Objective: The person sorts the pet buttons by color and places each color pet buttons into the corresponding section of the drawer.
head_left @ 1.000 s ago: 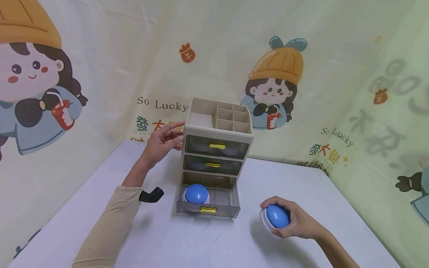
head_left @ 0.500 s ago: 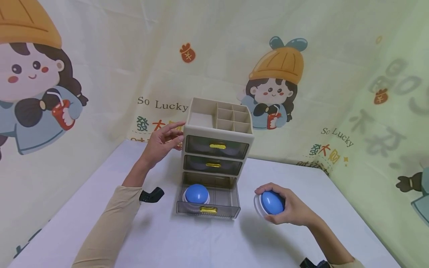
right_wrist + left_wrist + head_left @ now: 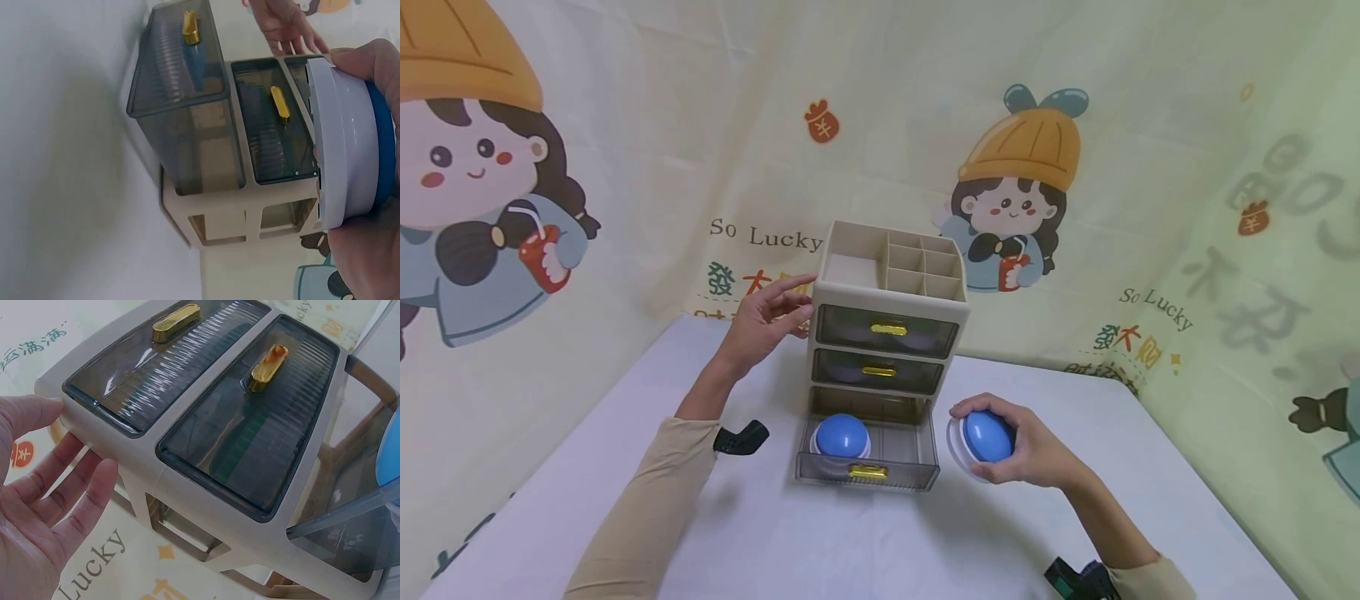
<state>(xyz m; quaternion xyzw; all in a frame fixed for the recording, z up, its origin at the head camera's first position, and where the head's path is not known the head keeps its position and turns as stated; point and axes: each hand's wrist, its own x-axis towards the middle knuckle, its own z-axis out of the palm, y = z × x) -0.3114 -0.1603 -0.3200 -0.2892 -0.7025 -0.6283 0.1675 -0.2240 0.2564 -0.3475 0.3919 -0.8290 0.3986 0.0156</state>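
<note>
A beige desktop drawer organizer point(image 3: 887, 297) with smoky drawers stands on the table, its bottom drawer point(image 3: 820, 468) pulled out. Inside that drawer's left part sits a round push button point(image 3: 841, 435) with a blue dome and white base. My left hand point(image 3: 763, 325) rests its fingertips against the organizer's upper left side; in the left wrist view the thumb point(image 3: 40, 412) lies at the top edge and the fingers are spread. To the drawer's right, my right hand point(image 3: 1037, 446) grips a second blue-and-white push button point(image 3: 988, 436) by its rim, tilted and raised above the table.
Divided compartments point(image 3: 921, 262) form the organizer's top. The upper two drawers, with gold handles point(image 3: 889, 329), are closed. White cloth point(image 3: 865, 542) covers the table, and a printed curtain point(image 3: 887, 100) hangs behind. A black wrist device point(image 3: 741, 437) is on the left sleeve.
My right hand has moved left and away from me with its push button, nearing the open drawer's right side. The left hand, organizer and drawer have stayed in place.
</note>
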